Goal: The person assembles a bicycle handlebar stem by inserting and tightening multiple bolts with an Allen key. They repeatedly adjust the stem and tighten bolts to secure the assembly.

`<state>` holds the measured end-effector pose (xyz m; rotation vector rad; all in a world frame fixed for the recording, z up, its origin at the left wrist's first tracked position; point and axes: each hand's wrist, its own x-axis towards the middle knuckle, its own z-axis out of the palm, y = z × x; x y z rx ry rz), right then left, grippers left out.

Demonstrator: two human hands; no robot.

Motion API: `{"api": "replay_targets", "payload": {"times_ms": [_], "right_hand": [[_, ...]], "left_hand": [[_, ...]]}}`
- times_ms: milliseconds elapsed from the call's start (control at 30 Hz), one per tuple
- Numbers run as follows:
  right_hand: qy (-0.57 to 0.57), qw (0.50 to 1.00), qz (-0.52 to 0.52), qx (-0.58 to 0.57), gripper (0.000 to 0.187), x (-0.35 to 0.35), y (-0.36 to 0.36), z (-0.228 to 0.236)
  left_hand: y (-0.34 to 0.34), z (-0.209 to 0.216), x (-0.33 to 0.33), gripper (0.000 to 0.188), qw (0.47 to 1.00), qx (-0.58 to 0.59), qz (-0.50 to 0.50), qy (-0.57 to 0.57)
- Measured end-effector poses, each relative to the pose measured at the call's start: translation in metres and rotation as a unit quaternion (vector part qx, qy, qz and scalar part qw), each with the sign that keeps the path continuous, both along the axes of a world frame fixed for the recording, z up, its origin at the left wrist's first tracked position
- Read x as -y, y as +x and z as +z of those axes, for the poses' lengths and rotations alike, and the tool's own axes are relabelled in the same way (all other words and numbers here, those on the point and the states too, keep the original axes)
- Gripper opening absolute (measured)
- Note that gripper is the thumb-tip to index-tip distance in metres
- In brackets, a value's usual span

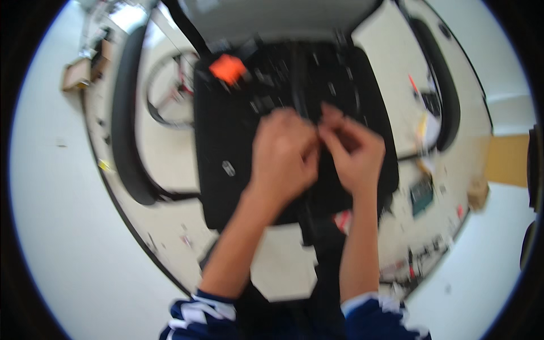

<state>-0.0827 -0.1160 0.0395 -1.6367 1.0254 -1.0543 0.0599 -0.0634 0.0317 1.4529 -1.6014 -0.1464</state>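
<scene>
Head-worn fisheye; facing downward; near above the hands (285,152)

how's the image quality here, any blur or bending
Head view: left hand and right hand look smeared; head view: the orange item on the black chair seat is soft-edged too; head view: fisheye distortion bows lines near the rim, corners black.

Black seat (224,198), dark strip (298,82), bright orange piece (228,69), cream floor (170,161); the sleeves (378,322) are navy patterned with white.

A strip (298,79) runs over the seat (226,139) between 2 armrests (126,119), with a wheel (183,88) to the seat's left.
</scene>
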Motion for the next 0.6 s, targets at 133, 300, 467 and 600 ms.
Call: {"api": "replay_targets", "payload": {"times_ms": [133,300,467,600], "right_hand": [[0.027,0.997,-0.053,0.056,0.014,-0.021,0.027,-0.012],[0.016,0.997,-0.058,0.052,0.007,-0.014,0.014,0.003],[0.048,0.995,0.012,0.088,0.010,-0.017,0.013,-0.011],[0.075,0.991,0.038,0.100,0.013,-0.017,0.014,-0.009]], "left_hand": [[0.014,-0.005,-0.022,0.020,0.999,-0.011,0.048,0.009],[-0.002,-0.006,-0.005,0.022,0.999,-0.031,0.042,-0.007],[0.002,-0.013,-0.014,0.026,0.997,-0.043,0.069,0.011],[0.007,-0.016,-0.018,0.024,0.998,-0.028,0.052,0.007]]}}
